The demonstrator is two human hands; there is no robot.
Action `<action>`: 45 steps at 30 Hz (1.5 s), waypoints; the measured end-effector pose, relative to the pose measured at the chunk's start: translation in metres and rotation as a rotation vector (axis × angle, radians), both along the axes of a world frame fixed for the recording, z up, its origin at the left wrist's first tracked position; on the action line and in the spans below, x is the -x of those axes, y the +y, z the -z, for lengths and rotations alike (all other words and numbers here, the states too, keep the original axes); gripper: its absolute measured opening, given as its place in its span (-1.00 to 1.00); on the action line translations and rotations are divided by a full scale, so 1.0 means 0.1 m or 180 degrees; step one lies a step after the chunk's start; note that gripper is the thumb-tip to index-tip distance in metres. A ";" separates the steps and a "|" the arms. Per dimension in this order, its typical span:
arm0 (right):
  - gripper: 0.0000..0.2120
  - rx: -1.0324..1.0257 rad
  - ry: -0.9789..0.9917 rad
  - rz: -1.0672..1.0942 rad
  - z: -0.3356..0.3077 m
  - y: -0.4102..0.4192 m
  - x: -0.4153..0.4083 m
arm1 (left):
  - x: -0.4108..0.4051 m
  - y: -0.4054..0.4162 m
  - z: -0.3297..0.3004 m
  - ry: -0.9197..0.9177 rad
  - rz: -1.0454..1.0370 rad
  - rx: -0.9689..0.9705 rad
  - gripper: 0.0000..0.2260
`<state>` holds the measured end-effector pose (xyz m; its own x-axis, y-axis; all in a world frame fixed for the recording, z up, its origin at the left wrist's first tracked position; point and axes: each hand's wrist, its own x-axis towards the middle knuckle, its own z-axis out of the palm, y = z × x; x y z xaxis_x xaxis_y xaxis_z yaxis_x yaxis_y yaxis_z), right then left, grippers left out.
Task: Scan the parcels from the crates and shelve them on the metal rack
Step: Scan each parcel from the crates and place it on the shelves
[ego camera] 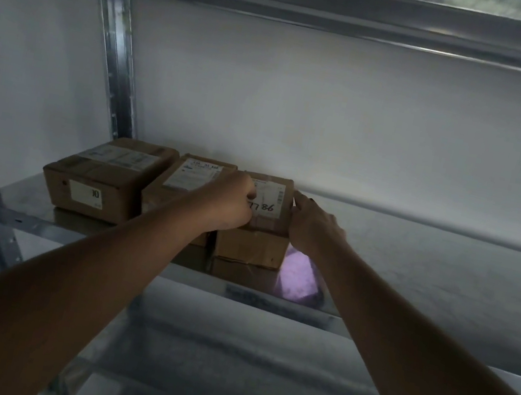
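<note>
— Both your forearms reach far into the metal rack; what is each grip doing?

— Your left hand curls over the near-left top of the parcel marked 7786. Your right hand presses its right side, fingers fairly straight, though the dim light makes that hard to confirm.

— Where does the parcel sit?

— On the shelf, third in a row, just beside the middle parcel. Its long axis runs near to far, so your right hand would push it left.
</note>
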<state>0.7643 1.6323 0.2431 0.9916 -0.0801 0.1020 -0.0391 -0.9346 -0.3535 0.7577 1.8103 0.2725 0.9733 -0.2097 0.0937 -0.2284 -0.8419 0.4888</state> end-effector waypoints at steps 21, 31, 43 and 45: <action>-0.51 0.0404 -0.0584 0.1307 -0.09 -1.21 1.71 | 0.81 -1.31 0.01 -0.0908 0.1491 -0.0485 -0.50; -0.57 0.0373 -0.0655 0.1907 -0.10 -2.80 3.05 | 1.74 -3.09 0.02 -0.1012 0.2086 -0.0499 -0.44; -0.55 0.0455 -0.0554 0.2834 0.12 -4.67 4.72 | 2.99 -5.53 0.20 -0.1171 0.3147 -0.0567 -0.54; -0.55 0.0428 -0.0524 0.3046 0.18 -4.99 4.95 | 3.13 -5.99 0.25 -0.1176 0.3329 -0.0517 -0.55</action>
<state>0.2696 1.1337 0.2254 0.4866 -0.8204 0.3003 -0.7611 -0.5668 -0.3153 0.4447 1.2115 0.2476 0.2294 -0.9439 0.2374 -0.9691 -0.1986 0.1465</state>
